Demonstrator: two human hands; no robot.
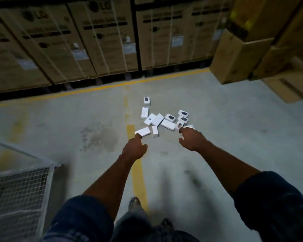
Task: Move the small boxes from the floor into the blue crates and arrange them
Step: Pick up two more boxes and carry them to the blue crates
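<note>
Several small white boxes [162,120] lie scattered in a loose heap on the concrete floor, some showing a dark picture on top. One box [147,100] lies apart at the far side. My left hand [133,148] reaches out with loosely curled fingers, its fingertips just short of the nearest white box [142,132], holding nothing. My right hand [191,139] is stretched toward the right end of the heap, fingers bent and apart, also holding nothing. No blue crate is in view.
A crate with mesh walls [19,187] stands at the lower left. Tall strapped cardboard cartons [101,37] line the far side behind a yellow floor line [101,88]. Stacked cartons [238,55] overhang at the right. A yellow stripe [138,172] runs under my arms.
</note>
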